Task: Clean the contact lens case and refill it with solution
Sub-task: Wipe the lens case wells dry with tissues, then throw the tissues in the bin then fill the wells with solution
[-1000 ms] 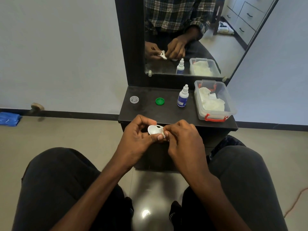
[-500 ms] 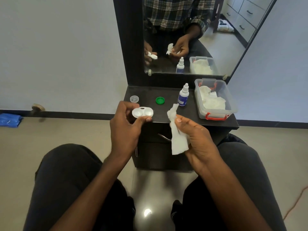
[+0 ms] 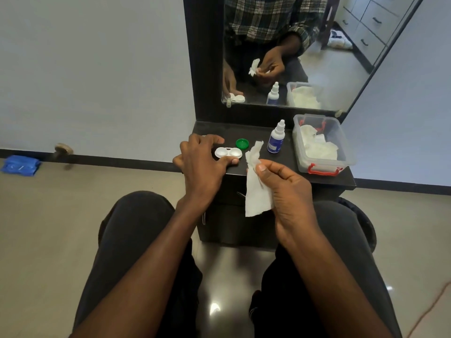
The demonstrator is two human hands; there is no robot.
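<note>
The white contact lens case, both wells uncapped, sits low on the black shelf. My left hand holds it between thumb and fingers. To its right, my right hand pinches a white tissue that hangs down over the shelf's front edge. A green cap lies just behind the case. The solution bottle, white with a blue label, stands upright further right. The clear cap is hidden behind my left hand.
A clear plastic box with red latches, holding crumpled tissues, stands at the shelf's right end. A mirror rises behind the shelf. My knees flank the cabinet below. A blue cloth lies on the floor far left.
My hands separated after wiping the case together. The left hand carried the case forward and down to the shelf; the right hand pulled the tissue away to the right.
</note>
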